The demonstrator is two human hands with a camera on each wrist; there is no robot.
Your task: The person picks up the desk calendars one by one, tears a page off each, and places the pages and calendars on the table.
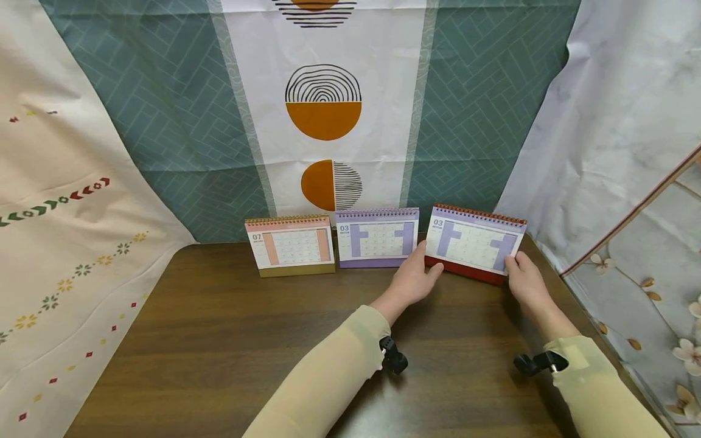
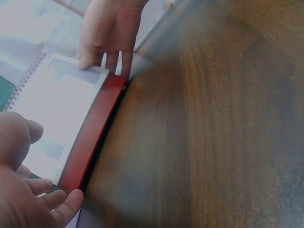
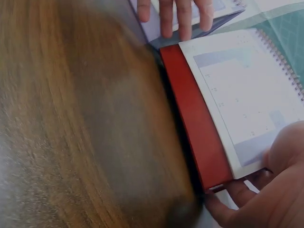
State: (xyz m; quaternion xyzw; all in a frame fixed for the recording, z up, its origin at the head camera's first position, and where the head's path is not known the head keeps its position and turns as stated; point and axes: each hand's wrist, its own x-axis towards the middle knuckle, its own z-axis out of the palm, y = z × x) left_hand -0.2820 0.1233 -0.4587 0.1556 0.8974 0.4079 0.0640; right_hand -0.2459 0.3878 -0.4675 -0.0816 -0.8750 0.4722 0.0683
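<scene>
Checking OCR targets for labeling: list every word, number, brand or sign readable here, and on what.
"07": gold-based calendar, page's upper left.
"03": purple-based calendar, page's upper left.
"03": red-based calendar, page's upper left.
Too small or blurred to read: the small print under each number and the entries in the date grids.
No brand name legible.

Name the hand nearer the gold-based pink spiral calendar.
Left. The left hand is right of the gold-based pink spiral calendar; the right hand is farther right, holding the red-based purple calendar.
</scene>
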